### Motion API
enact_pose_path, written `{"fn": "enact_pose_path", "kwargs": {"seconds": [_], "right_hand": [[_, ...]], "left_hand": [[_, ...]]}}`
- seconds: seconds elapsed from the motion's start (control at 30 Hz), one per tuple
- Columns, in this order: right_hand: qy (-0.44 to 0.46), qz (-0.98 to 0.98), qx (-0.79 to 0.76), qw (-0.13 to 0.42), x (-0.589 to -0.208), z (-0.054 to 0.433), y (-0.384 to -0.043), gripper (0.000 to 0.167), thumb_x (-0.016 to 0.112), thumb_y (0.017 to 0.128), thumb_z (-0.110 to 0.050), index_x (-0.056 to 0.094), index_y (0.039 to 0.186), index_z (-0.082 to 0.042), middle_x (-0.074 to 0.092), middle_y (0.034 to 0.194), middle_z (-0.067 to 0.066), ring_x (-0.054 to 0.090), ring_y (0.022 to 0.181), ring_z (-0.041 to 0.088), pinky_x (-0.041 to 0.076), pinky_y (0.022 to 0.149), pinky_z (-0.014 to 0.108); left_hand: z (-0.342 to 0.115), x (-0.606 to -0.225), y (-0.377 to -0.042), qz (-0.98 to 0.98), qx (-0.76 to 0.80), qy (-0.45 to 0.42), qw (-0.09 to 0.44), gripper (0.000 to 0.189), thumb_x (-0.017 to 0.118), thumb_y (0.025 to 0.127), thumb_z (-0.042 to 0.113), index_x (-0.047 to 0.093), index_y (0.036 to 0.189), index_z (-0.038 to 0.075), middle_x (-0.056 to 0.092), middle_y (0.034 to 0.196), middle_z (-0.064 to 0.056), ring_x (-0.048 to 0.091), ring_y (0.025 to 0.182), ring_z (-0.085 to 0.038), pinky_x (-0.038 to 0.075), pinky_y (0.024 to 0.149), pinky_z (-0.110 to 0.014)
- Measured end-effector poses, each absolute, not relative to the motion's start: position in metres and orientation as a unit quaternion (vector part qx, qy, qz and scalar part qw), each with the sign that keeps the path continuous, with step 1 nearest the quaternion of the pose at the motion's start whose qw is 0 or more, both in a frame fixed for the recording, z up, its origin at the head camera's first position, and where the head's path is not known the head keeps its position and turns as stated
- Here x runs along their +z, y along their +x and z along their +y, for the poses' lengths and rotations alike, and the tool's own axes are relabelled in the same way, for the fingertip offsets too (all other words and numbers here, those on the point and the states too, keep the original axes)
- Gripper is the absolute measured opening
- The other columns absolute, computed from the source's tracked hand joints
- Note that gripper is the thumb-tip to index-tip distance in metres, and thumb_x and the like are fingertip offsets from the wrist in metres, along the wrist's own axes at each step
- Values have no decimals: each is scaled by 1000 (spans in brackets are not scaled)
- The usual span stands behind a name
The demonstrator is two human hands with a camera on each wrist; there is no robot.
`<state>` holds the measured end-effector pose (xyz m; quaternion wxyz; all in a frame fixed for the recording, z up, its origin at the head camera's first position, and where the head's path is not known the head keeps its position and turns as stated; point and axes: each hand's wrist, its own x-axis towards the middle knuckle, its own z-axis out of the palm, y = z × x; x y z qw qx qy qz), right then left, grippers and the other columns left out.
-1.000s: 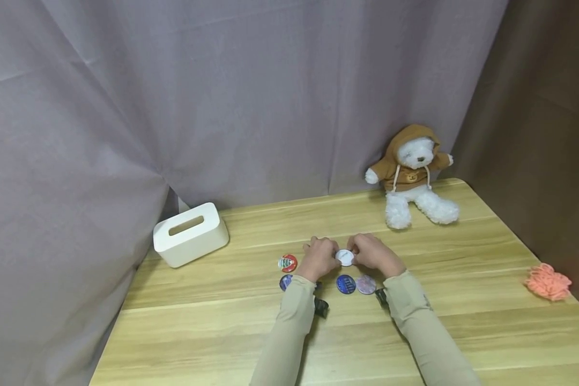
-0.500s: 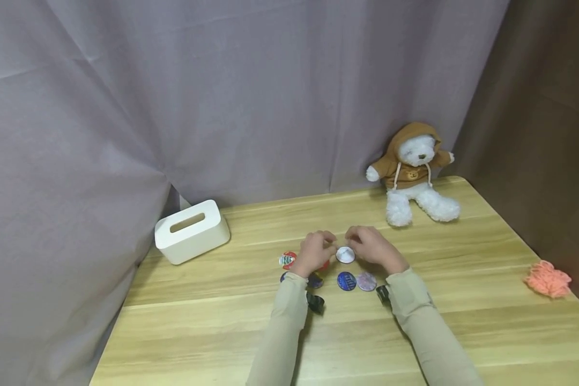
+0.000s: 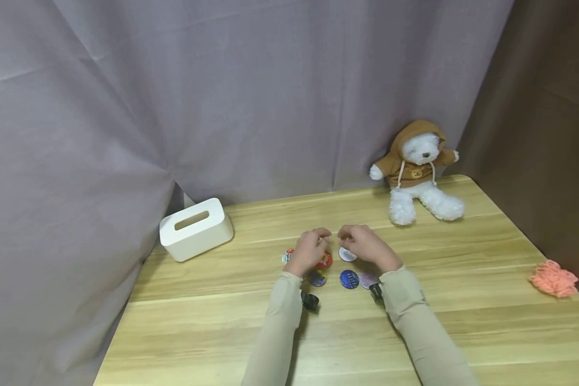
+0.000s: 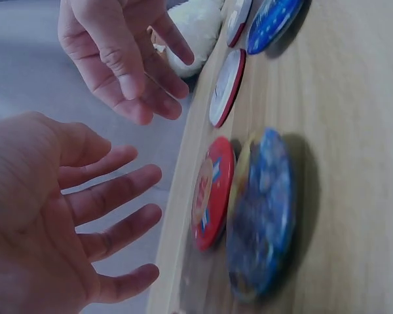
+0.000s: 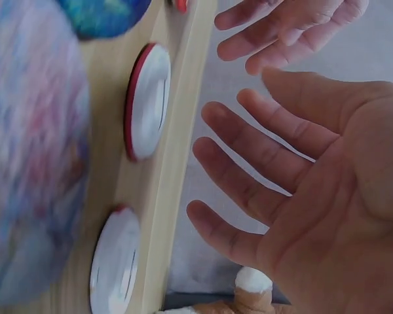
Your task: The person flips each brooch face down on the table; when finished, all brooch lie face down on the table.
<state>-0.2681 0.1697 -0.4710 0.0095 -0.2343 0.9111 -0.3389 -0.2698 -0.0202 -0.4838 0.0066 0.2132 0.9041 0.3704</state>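
Note:
My left hand hovers over the left badges with its fingers loosely bent and nothing in them. Opposite it, my right hand hangs beside a round badge lying white back up, also holding nothing. A second white-backed badge shows in the right wrist view; from the head it is hidden by the right hand. Under the left hand lie a red badge and a blue-and-yellow one. Nearer my body are a dark blue badge and a pinkish-purple one. Another red-and-green badge is partly covered.
A white tissue box stands at the table's back left. The plush bear in a brown hoodie sits at the back right. Coral yarn lies near the right edge. Grey curtain hangs behind the wooden table.
Both hands have let go of the white-backed badge and risen off it, the left moving slightly leftward. The red and blue-and-yellow badges under the left hand have come into sight.

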Motion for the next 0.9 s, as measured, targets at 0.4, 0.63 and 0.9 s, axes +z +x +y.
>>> {"fn": "enact_pose_path", "kwargs": {"seconds": [0.4, 0.63, 0.9], "right_hand": [[-237, 910, -336, 46, -472, 144, -270, 29, 70, 83, 4, 65, 111, 9, 69, 106, 24, 65, 100, 39, 50, 90, 53], [-228, 917, -321, 62, -471, 134, -267, 37, 74, 77, 8, 65, 113, 6, 69, 104, 21, 64, 100, 38, 49, 91, 52], [-241, 925, -292, 46, -476, 128, -266, 37, 81, 68, 5, 69, 102, 4, 63, 82, 8, 57, 77, 24, 48, 77, 44]], "left_hand": [[-42, -487, -265, 921, 345, 179, 8, 29, 56, 96, 4, 66, 124, 1, 71, 113, -10, 62, 104, -25, 50, 91, -40], [-50, -488, -262, 931, 319, 177, 18, 37, 66, 83, -5, 70, 119, 4, 71, 115, -8, 58, 109, -27, 44, 98, -48], [-55, -486, -259, 941, 278, 194, 7, 39, 77, 76, -2, 74, 114, 7, 74, 109, -5, 58, 105, -30, 38, 97, -60]]}}
